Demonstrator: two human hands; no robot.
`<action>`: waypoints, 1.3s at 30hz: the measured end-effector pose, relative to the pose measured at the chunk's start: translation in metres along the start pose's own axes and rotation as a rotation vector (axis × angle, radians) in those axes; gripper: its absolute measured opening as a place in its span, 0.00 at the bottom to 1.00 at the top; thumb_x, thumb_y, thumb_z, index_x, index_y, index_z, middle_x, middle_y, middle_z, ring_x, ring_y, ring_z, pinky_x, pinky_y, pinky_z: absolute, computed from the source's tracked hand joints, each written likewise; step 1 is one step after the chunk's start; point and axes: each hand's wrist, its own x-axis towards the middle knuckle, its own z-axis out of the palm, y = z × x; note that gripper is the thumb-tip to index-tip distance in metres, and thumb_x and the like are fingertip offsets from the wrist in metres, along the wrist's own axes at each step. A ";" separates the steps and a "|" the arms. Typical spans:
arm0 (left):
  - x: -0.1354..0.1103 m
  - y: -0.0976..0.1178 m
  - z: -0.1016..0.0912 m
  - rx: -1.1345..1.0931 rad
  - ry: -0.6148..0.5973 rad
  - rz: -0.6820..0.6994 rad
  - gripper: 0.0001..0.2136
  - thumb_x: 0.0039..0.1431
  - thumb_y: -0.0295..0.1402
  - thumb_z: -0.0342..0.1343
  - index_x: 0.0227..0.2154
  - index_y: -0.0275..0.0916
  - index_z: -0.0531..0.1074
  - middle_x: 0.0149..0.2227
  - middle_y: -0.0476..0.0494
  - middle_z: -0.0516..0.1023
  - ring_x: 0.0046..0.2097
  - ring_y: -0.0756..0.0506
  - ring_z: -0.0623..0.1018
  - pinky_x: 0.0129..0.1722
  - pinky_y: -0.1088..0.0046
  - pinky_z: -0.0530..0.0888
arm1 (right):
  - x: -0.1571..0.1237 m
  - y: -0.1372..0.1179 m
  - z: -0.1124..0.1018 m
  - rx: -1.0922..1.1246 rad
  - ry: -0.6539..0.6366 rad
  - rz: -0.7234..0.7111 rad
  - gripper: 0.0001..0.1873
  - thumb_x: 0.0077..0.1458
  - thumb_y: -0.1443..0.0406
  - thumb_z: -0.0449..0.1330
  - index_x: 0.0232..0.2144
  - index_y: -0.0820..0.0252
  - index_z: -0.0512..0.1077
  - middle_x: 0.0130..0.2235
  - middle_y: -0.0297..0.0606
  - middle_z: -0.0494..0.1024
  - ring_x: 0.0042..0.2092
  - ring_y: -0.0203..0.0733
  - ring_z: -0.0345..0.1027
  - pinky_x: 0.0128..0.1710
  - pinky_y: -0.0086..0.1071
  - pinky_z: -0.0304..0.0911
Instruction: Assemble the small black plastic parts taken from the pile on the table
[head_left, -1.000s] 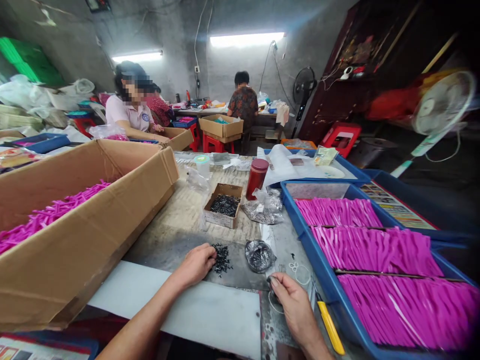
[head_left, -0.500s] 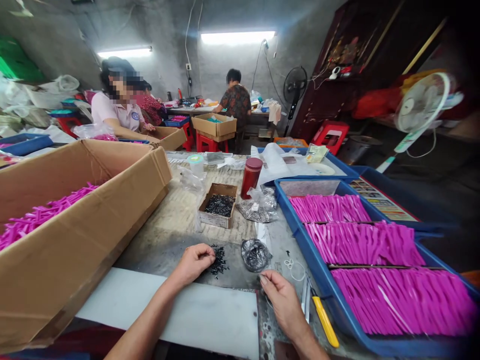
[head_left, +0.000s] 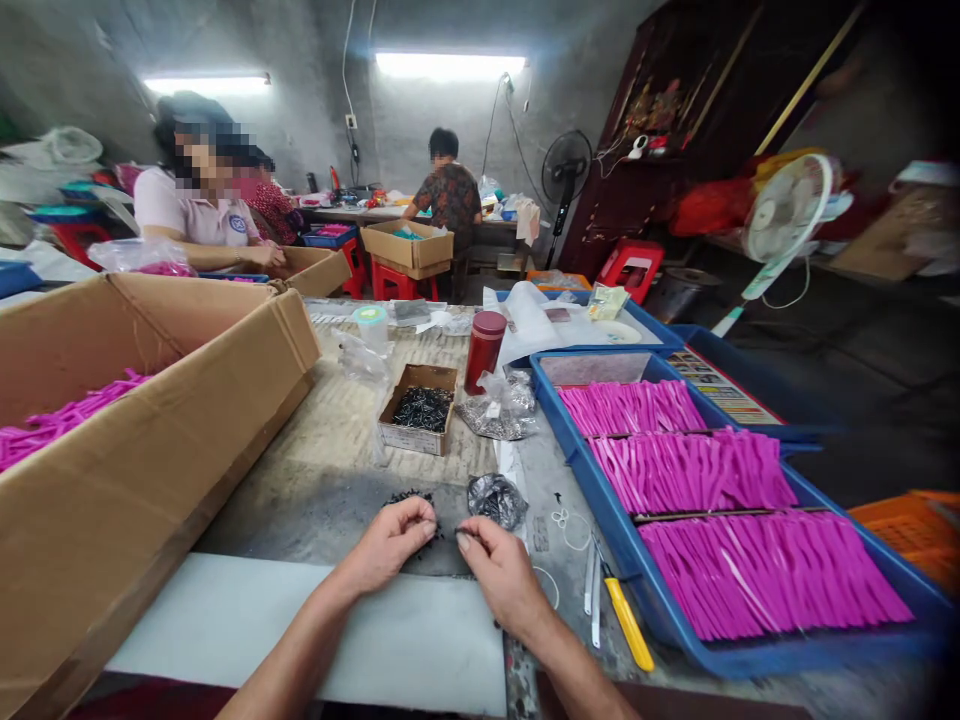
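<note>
My left hand (head_left: 394,545) is closed in a pinch beside a loose pile of small black pieces (head_left: 409,497), partly covering it. What its fingertips hold, if anything, is too small to make out. Close by on the right, my right hand (head_left: 504,575) pinches a tiny dark bit that looks like a small black piece (head_left: 460,533). The two sets of fingertips face each other, a short gap apart. Just behind the right hand lies a crumpled dark plastic bag (head_left: 496,502). A small carton (head_left: 416,412) of thin black pieces stands farther back.
A large cardboard box (head_left: 172,440) with magenta strips stands left. On the right, a blue tray (head_left: 600,490) holds rows of magenta pieces (head_left: 765,580). A yellow-handled tool (head_left: 628,625) lies by it. A red-lidded canister (head_left: 485,352) stands behind. A pale sheet (head_left: 315,630) lies under my forearms. Co-workers sit beyond.
My right hand has come left, close to my left hand. The left hand has shifted slightly off the black pile toward the right. The camera view has turned a little to the right.
</note>
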 end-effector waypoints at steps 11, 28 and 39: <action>0.003 -0.008 0.008 0.021 0.050 0.062 0.08 0.48 0.35 0.47 0.22 0.34 0.62 0.21 0.53 0.58 0.25 0.53 0.58 0.25 0.80 0.58 | 0.011 -0.001 0.016 0.003 0.019 0.047 0.07 0.45 0.66 0.49 0.22 0.61 0.66 0.21 0.30 0.65 0.24 0.34 0.57 0.24 0.25 0.52; 0.003 -0.015 0.007 0.321 0.198 0.136 0.05 0.48 0.29 0.47 0.21 0.35 0.66 0.21 0.51 0.63 0.25 0.52 0.63 0.26 0.79 0.60 | 0.019 0.000 0.019 0.285 0.002 0.196 0.05 0.42 0.65 0.49 0.18 0.61 0.61 0.16 0.25 0.55 0.19 0.30 0.46 0.19 0.24 0.44; 0.001 -0.010 0.010 0.284 0.139 0.210 0.09 0.51 0.29 0.45 0.24 0.35 0.70 0.24 0.47 0.67 0.28 0.51 0.67 0.30 0.78 0.63 | 0.017 0.002 0.021 0.358 -0.019 0.194 0.06 0.42 0.66 0.49 0.18 0.61 0.60 0.16 0.26 0.58 0.19 0.30 0.46 0.18 0.24 0.44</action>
